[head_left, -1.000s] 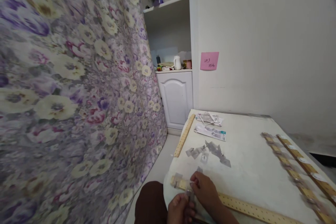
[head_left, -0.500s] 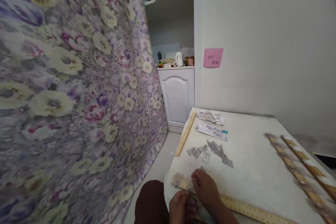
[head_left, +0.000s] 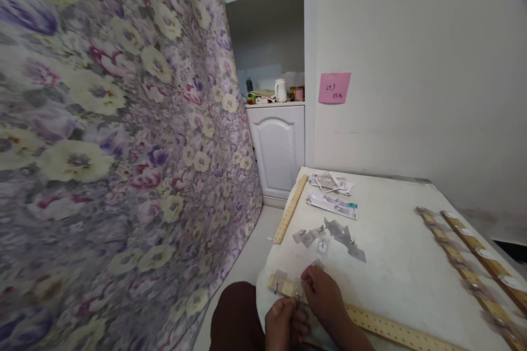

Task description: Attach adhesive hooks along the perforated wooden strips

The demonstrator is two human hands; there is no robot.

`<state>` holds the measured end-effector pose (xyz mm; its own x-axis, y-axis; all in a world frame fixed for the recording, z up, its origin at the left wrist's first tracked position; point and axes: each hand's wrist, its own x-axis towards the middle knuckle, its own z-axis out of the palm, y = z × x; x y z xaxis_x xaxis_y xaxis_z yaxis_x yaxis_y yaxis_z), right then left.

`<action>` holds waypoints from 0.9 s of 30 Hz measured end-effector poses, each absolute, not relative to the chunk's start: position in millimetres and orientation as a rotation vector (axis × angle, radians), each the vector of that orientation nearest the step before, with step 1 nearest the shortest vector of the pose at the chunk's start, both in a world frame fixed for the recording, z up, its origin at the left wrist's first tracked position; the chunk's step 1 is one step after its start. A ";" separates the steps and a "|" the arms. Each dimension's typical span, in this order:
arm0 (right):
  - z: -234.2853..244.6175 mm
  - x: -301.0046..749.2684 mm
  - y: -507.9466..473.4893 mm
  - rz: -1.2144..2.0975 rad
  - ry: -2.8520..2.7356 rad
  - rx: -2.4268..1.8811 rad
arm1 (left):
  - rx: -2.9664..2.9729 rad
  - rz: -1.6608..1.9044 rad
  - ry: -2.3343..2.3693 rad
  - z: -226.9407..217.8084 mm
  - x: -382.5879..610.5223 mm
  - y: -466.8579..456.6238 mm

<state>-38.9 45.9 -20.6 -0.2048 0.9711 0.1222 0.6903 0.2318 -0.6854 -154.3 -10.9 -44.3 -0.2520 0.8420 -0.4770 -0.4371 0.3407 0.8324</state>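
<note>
A pale wooden strip with rows of holes lies along the near side of the table. My left hand is closed at its lower edge, the fingertips against a small metal piece with clear film around it. Just above and to the right, my right hand is closed in a pinch over the strip; what its fingertips hold is hidden. Another small metal piece with clear film sits at the strip's left end. Beyond my hands lie several small clear packets and grey-looking film squares.
A second holed strip lies along the table's left edge. Flat plastic packages are at the back. On the right, two wooden strips carry clear and white pieces. A floral curtain hangs at left; my knee is below the table.
Both hands stay at almost the same spot on the strip, the right one shifting only slightly. The view has tilted a little; nothing else on the table has visibly moved.
</note>
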 end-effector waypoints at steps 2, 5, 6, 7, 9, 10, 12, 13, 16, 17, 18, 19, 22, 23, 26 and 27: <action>-19.7 -39.1 45.5 0.681 -1.963 -1.523 | 0.422 1.275 1.338 -42.5 -153.9 -10.8; -18.4 -39.4 45.1 0.696 -1.949 -1.525 | 0.425 1.270 1.345 -39.1 -153.7 -9.5; -18.3 -39.5 45.2 0.700 -1.942 -1.524 | 0.419 1.268 1.347 -38.3 -153.8 -8.9; -18.3 -39.7 45.5 0.703 -1.934 -1.524 | 0.412 1.265 1.348 -38.0 -154.0 -8.2; -19.0 -40.3 46.3 0.711 -1.912 -1.527 | 0.406 1.256 1.348 -38.3 -154.9 -7.2; -19.5 -40.6 46.7 0.720 -1.899 -1.529 | 0.406 1.253 1.349 -38.9 -155.5 -6.9; -20.6 -41.2 47.3 0.737 -1.876 -1.531 | 0.414 1.251 1.344 -40.4 -156.8 -6.6; -21.1 -41.5 47.3 0.742 -1.871 -1.531 | 0.419 1.253 1.342 -41.1 -157.4 -6.6; -21.6 -42.6 46.6 0.725 -1.879 -1.529 | 0.429 1.254 1.335 -41.7 -158.9 -6.7; -21.5 -43.1 46.4 0.717 -1.885 -1.532 | 0.435 1.252 1.339 -41.6 -159.3 -6.7; -21.2 -43.7 46.4 0.709 -1.891 -1.537 | 0.439 1.250 1.347 -41.6 -159.8 -6.7; -20.9 -44.4 46.6 0.703 -1.896 -1.544 | 0.443 1.249 1.356 -41.6 -160.3 -6.7; -19.7 -46.5 47.7 0.703 -1.909 -1.561 | 0.460 1.252 1.367 -42.2 -162.2 -7.2; -19.2 -47.1 48.1 0.712 -1.911 -1.561 | 0.465 1.253 1.365 -42.4 -163.0 -7.5; -17.3 -48.3 48.3 0.755 -1.904 -1.558 | 0.467 1.249 1.368 -41.9 -165.0 -8.3; -16.6 -48.6 48.1 0.766 -1.900 -1.560 | 0.465 1.252 1.371 -41.4 -165.4 -8.4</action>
<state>-48.6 48.1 -16.6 -0.1670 0.9839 0.0636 0.6643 0.1599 -0.7301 -165.4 -8.4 -41.4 -0.2574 0.8486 -0.4622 -0.3832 0.3495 0.8550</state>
